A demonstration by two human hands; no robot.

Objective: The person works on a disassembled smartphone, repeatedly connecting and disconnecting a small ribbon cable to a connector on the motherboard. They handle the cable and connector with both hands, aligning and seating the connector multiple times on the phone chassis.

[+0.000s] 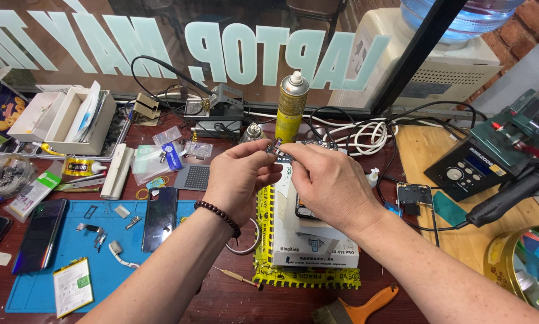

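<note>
My left hand [241, 179] and my right hand [331, 182] meet above the middle of the bench, and their fingertips pinch a small dark circuit board [276, 147] between them. A bead bracelet [220, 217] circles my left wrist. Under the hands lies a white box [315, 246] on a pad edged with yellow tape [263, 240]. A yellow spray can [290, 108] stands upright just behind the fingertips.
A blue work mat [107, 252] at left carries two dark phones [159, 217], small metal parts and a battery. White boxes [65, 117] sit at back left. A phone frame [414, 195], a hot-air station [470, 168] with its handle [512, 195] and cables lie at right. A brush [356, 309] lies near the front edge.
</note>
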